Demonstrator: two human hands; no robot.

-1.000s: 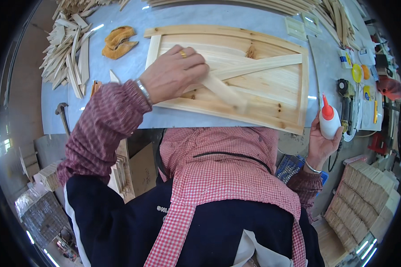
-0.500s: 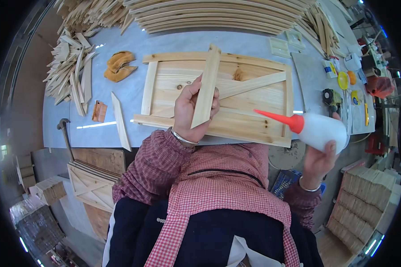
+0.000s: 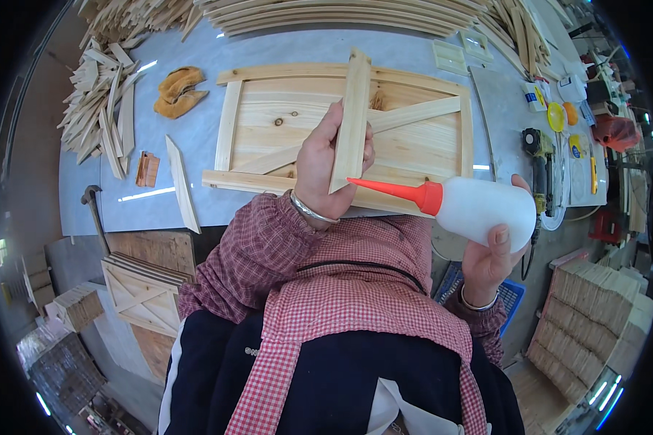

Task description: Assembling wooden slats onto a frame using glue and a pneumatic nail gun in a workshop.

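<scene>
My left hand [image 3: 321, 163] is closed around a short wooden slat [image 3: 353, 116] with a slanted lower end, held up over a framed wooden panel [image 3: 268, 118]. In my right hand [image 3: 490, 262] is a white squeeze bottle [image 3: 486, 212] with a long red nozzle [image 3: 392, 190]. The nozzle's tip is at the slat's lower end, seemingly touching it. A diagonal brace [image 3: 417, 116] crosses the panel, partly hidden behind my left hand and the slat. The panel lies on the pale table near its front edge.
A pointed slat [image 3: 181, 185], a small wood block [image 3: 147, 169] and brown gloves [image 3: 178, 92] lie left of the panel. Wood offcuts [image 3: 98, 109] are heaped beyond. A hammer [image 3: 92, 199] leans at the table edge. A power tool [image 3: 535, 145] lies on the right.
My right hand has brought the bottle leftward, so the red nozzle now reaches the slat's lower end. My left hand and the slat have shifted slightly right and up.
</scene>
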